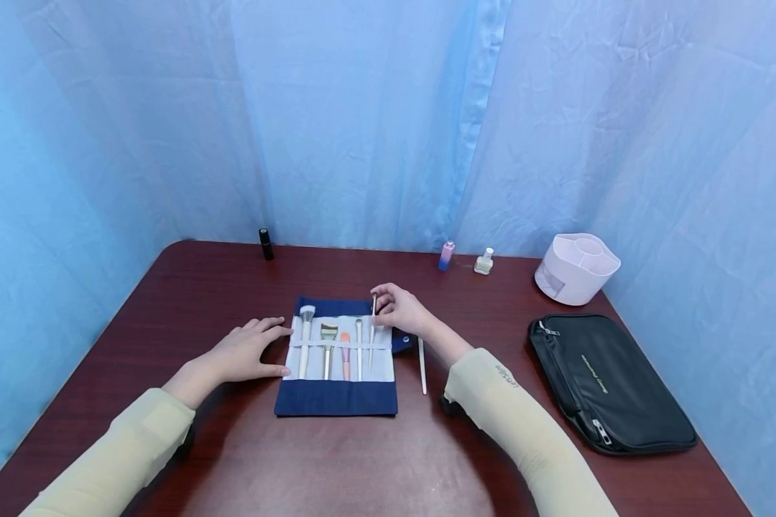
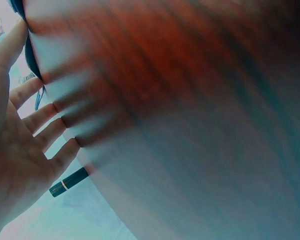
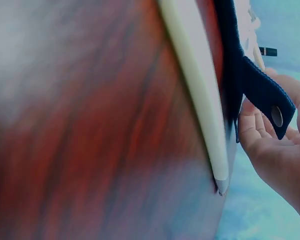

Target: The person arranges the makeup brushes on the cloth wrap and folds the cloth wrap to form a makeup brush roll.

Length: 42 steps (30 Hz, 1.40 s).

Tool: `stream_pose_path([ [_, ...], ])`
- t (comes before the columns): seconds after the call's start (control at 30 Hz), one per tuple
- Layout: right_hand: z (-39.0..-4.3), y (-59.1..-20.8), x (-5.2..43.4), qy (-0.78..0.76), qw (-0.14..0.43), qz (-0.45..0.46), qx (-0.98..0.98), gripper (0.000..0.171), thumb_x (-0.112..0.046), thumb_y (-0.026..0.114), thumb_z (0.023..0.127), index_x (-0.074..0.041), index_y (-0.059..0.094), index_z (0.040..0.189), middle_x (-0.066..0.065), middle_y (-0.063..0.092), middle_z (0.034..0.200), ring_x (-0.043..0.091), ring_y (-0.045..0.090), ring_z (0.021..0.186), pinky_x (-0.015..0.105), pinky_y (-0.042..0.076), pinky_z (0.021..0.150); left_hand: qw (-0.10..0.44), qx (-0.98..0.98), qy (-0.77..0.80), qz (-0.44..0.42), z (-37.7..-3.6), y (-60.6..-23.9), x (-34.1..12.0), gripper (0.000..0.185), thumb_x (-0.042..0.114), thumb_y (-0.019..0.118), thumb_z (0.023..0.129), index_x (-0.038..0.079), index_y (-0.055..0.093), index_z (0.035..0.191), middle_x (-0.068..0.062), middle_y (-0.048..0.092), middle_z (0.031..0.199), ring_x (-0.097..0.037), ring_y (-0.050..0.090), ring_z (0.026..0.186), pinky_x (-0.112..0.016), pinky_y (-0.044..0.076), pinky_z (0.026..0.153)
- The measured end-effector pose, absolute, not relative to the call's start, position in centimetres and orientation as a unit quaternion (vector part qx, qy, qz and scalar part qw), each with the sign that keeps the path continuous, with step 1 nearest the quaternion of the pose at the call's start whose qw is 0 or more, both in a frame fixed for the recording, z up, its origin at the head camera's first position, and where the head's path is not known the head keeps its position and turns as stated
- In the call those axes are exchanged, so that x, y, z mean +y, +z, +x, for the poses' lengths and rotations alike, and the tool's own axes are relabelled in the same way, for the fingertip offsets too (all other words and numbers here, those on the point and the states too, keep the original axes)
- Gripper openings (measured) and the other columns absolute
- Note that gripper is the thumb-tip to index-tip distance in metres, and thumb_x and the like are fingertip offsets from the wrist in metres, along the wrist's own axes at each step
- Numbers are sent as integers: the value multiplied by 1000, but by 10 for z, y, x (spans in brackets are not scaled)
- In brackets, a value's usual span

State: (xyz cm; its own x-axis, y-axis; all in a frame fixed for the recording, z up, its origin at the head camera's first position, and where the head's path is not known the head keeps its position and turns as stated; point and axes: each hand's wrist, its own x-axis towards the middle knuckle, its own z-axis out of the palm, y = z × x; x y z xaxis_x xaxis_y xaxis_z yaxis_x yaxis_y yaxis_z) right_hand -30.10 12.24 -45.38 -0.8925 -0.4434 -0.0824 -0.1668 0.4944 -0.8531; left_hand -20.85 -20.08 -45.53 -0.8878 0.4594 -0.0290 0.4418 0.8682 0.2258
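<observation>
An unrolled navy and white brush roll (image 1: 336, 399) lies on the table with several makeup brushes tucked under its white band. At its left edge rests my left hand (image 1: 248, 350), fingers spread, thumb and fingertips right at the fabric. My right hand (image 1: 402, 310) pinches the upper end of a thin makeup brush (image 1: 371, 348) in the rightmost slot, its lower part lying along the white panel. A pale-handled brush (image 1: 422, 366) lies on the table just right of the roll, below the right wrist. The roll's snap strap (image 3: 264, 95) sticks out beside the right palm.
Along the back edge stand a black tube (image 1: 266, 245), a pink and blue bottle (image 1: 446, 255) and a small white-capped bottle (image 1: 484, 262). A white organizer (image 1: 575, 273) is at the back right, with a black zipped case (image 1: 614, 380) in front. Blue curtains surround the table.
</observation>
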Motion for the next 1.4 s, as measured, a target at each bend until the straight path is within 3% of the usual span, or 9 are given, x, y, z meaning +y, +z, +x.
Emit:
stream_pose_path([
  [0.17,-298,-453,125,-435,157,-197,864,50,-11,77,78,-5,53,122,9,61,99,16,60,85,26,52,71,39,966,107,234,-209,-456,-202,79,59,68,76,14,49,138,-17,41,144,-38,41,127,-61,37,96],
  [0.4,-298,-456,127,-423,170,-210,865,40,-14,78,78,-4,60,112,7,64,92,14,61,80,24,51,69,39,965,108,236,-209,-456,-202,79,59,68,76,14,49,138,-17,40,145,-37,41,127,-61,37,96],
  [0.63,-299,-456,126,-411,205,-237,856,38,-12,77,79,0,61,112,12,65,95,20,62,82,23,49,67,43,965,107,235,-209,-456,-202,79,59,68,76,14,48,138,-17,40,145,-38,40,127,-61,37,97],
  [0.73,-297,-456,125,-394,206,-245,862,31,-14,77,79,-5,64,106,6,64,90,15,61,78,23,49,67,46,965,107,234,-209,-457,-202,80,60,67,76,14,48,139,-17,39,145,-38,40,128,-61,36,97],
  [0.93,-294,-450,125,-352,194,-277,873,19,-14,75,80,-9,68,98,1,65,87,12,58,76,23,48,67,46,966,106,232,-210,-458,-202,80,61,67,76,14,48,139,-16,39,145,-38,40,128,-62,36,97],
  [1.2,-296,-441,135,-343,161,-288,879,25,-17,73,83,-10,67,107,0,66,94,11,61,82,23,51,72,43,965,105,235,-211,-461,-203,81,63,66,76,15,48,138,-16,40,145,-37,41,127,-61,37,96],
  [1.4,-291,-429,153,-340,114,-275,892,26,-17,73,83,-6,68,107,-1,66,91,12,59,77,25,50,69,41,965,107,237,-210,-461,-203,80,62,66,76,15,49,138,-16,40,145,-37,41,127,-62,37,95],
])
